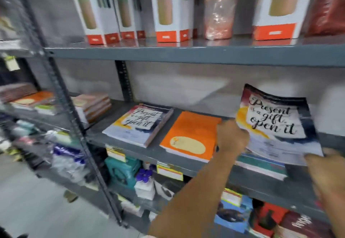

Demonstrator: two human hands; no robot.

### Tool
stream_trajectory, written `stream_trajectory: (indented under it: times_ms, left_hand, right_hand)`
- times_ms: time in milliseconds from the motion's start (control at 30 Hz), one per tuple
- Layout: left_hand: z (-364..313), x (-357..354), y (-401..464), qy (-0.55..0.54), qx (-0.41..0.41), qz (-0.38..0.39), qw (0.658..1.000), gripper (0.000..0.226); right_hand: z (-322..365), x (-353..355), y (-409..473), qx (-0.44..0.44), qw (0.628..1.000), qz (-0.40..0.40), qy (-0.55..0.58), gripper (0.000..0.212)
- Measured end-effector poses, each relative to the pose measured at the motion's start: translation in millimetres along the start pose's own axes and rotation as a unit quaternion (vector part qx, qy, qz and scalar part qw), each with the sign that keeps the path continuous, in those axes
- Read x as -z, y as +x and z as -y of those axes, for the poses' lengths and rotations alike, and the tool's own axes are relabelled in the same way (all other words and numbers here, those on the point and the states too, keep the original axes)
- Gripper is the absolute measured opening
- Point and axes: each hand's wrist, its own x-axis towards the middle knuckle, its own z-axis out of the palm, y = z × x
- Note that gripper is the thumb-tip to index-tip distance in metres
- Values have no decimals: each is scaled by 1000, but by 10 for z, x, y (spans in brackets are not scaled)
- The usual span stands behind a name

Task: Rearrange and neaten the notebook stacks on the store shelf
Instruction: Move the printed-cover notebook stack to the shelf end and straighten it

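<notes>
Store shelf [130,140], middle tier, read left to right. At 9 o'clock lies a squared stack of "Present" notebooks [139,125]; just beside it, at centre, an orange stack [192,135]. At 3 o'clock both hands raise one painted-cover notebook [276,123] clear of a teal-edged pile [265,164], tilted cover-forward, probably for matching with its like at 9 o'clock. The left hand [231,138] has its grip closed on the near-left edge; the right hand [330,164] pinches the lower right corner, though blur obscures its fingers.
</notes>
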Motion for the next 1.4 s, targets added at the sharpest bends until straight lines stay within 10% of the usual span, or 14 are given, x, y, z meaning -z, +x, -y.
stream_trajectory:
  times_ms: [500,833,1067,1400]
  left_hand:
    - [2915,3010,950,30,123,-157,979,35]
    - [3680,3050,1179,27,132,-34,990,39]
    - [3806,3072,1256,-289,132,13,948,47]
    - [4019,3171,1210,-339,96,138,925,62]
  right_hand:
    - [971,-3632,-1622,5,982,177,66,12]
    - [776,-4033,-1922,31,982,140,-121,34]
    - [757,-4060,-1920,-50,973,155,165,56]
    - [626,-3973,-1975,-25,930,308,200,110]
